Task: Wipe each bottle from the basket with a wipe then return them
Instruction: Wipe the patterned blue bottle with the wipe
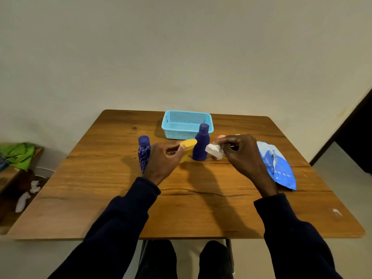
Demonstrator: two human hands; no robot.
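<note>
On the wooden counter (201, 208) we count two upright dark-blue bottles, one plain bottle (201, 144), one scribble-patterned bottle (144, 154), our left grip (163, 156) wrapped round one smooth yellow bottle (189, 147), our right grip (239, 152) pinching one crumpled white wipe (214, 151), perhaps a pink bottle (221, 136) behind it, one perforated light-blue basket (179, 134) beyond, one glossy blue packet (279, 168) at right

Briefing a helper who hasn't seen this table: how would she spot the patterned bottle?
On the wooden table, start at the light blue perforated plastic basket and look nearer and left, past the left hand. Only that dark blue bottle carries white zigzag lines.
</note>
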